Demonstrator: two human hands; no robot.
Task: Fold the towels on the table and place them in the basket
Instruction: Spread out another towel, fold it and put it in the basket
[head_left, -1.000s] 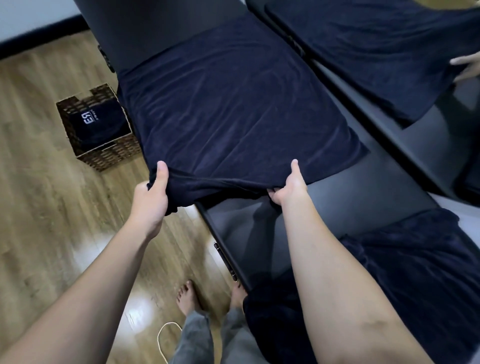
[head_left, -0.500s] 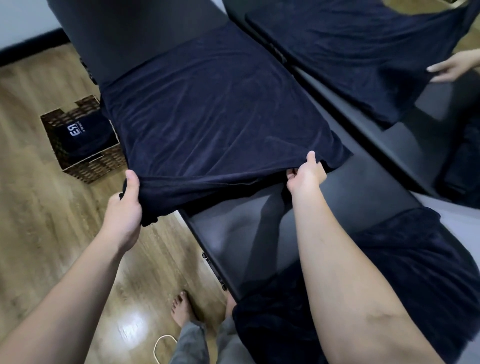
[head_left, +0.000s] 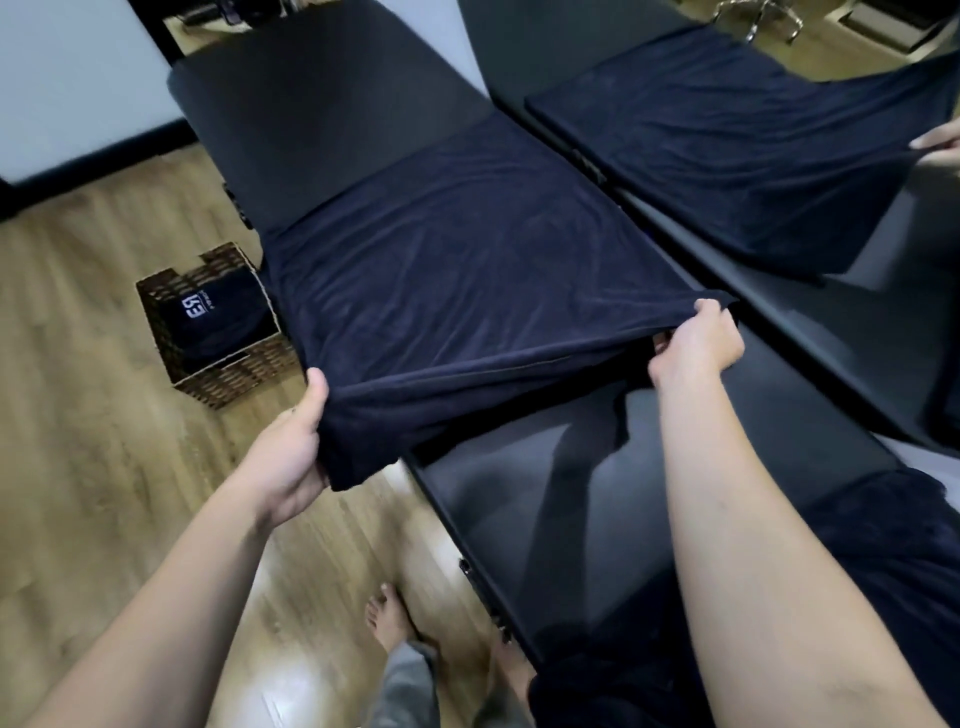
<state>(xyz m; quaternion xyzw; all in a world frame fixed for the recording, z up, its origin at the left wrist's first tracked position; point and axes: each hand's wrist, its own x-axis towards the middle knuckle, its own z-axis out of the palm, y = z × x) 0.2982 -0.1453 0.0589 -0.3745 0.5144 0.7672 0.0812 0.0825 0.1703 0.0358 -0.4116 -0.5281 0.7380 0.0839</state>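
A large navy towel lies spread over the black table, its near edge lifted off the surface. My left hand grips the near left corner, which hangs past the table's edge. My right hand pinches the near right corner close to the mirror. The wicker basket stands on the floor left of the table and holds a folded dark towel with a white logo. Another navy towel lies bunched at the table's near right end.
A mirror along the table's right side reflects the towel and a hand. Wooden floor lies to the left, with my bare feet and a white cable near the bottom. A white wall with dark skirting is at the far left.
Both hands have carried the towel's near edge away from me across the table, baring more of the black top. My right hand has slid out to the right corner.
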